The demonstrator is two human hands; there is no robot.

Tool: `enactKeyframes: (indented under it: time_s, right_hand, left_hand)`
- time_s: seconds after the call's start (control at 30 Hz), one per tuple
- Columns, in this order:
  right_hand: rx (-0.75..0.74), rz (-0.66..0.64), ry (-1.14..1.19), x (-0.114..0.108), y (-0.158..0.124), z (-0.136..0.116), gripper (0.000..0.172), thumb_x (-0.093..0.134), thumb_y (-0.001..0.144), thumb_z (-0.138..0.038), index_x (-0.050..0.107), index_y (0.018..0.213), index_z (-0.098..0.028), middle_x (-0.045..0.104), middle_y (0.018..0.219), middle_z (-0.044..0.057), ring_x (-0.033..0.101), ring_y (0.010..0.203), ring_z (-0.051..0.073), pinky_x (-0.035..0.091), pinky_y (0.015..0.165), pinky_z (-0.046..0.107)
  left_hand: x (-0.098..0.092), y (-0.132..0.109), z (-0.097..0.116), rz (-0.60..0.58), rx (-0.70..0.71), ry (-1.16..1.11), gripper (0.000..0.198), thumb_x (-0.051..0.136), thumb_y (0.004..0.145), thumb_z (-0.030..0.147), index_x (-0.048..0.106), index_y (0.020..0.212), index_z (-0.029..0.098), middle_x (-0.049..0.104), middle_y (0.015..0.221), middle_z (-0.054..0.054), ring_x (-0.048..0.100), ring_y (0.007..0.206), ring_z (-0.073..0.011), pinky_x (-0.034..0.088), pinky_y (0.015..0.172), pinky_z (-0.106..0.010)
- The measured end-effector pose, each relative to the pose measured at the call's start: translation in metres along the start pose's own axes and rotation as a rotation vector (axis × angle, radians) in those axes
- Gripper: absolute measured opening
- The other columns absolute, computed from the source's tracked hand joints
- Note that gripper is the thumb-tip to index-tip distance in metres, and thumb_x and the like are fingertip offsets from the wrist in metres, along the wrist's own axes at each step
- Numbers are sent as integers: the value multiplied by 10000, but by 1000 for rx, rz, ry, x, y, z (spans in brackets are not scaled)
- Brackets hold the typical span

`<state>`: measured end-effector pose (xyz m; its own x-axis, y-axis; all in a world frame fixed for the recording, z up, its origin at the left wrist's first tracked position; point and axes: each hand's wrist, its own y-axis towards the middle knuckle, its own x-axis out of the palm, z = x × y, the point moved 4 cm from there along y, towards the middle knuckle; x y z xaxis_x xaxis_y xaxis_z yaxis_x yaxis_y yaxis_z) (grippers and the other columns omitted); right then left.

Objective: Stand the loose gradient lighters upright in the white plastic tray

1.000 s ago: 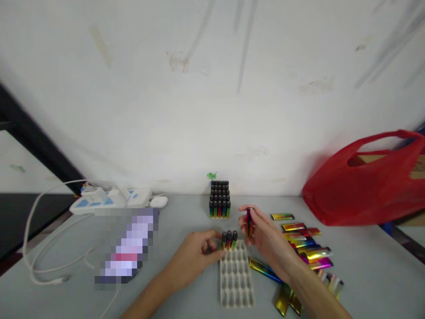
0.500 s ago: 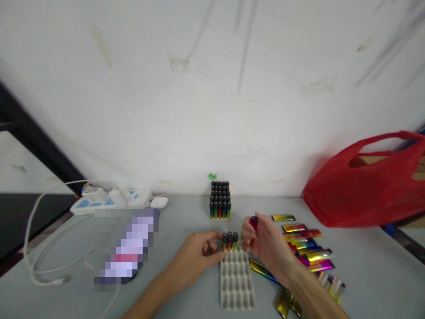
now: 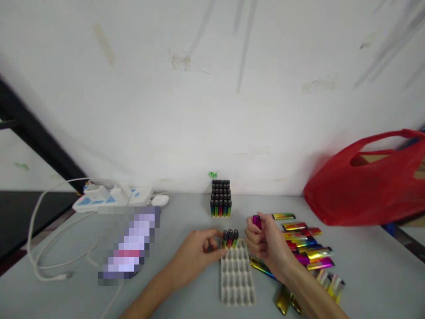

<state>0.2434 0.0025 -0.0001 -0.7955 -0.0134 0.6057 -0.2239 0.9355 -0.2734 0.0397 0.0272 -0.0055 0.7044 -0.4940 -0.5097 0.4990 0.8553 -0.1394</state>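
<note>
A white tray (image 3: 238,297) with rows of small hollows lies in front of me. Three black-capped, shiny coloured pieces (image 3: 230,238) stand side by side in its far row. My left hand (image 3: 202,246) is at the tray's far left corner, fingers curled, thumb on the edge and forefinger beside the leftmost cap. To the right of the tray, raised above the table, my right hand (image 3: 265,241) is closed around a shiny magenta piece (image 3: 256,222), whose upper end shows above the fingers. Its lower part is hidden.
A block of similar black-capped pieces (image 3: 221,199) stands near the wall. Shiny flat coloured pieces (image 3: 318,253) lie scattered on the right, before a red bag (image 3: 361,190). On the left are a pixelated phone-like object (image 3: 131,243), a power strip (image 3: 111,201) and white cables (image 3: 49,278).
My right hand has shifted slightly right, and the magenta piece shows more clearly above its fingers. My left hand keeps its place at the tray corner.
</note>
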Motion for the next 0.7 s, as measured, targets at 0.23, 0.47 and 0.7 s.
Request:
enactKeyframes:
  time_s: [0.23,0.47,0.7]
  right_hand:
    - [-23,68,-30,1,-4,2,388,596,896,-462,356,665,-261,162,559,-127,40,489,86,65,404,211]
    - [-39,30,-28,2,-1,-1,545,700,856,-645,380,651,-254,160,559,-136,37,489,73,55,394,205]
    - [-5,-4,-39,4,0,2,605,782,790,-700,420,636,-240,180,542,-138,61,477,58,60,395,199]
  left_hand:
    - [1,1,-1,-18,-10,-42,255,813,886,382,779,961,141,609,708,62,510,634,-129,349,602,-258]
    - [0,0,2,-2,-3,-32,283,819,888,408,789,993,147,609,696,66,500,623,-125,349,599,-255]
    - [1,1,-2,-14,-8,-46,287,815,892,414,788,1006,152,622,711,60,522,631,-131,359,606,-254]
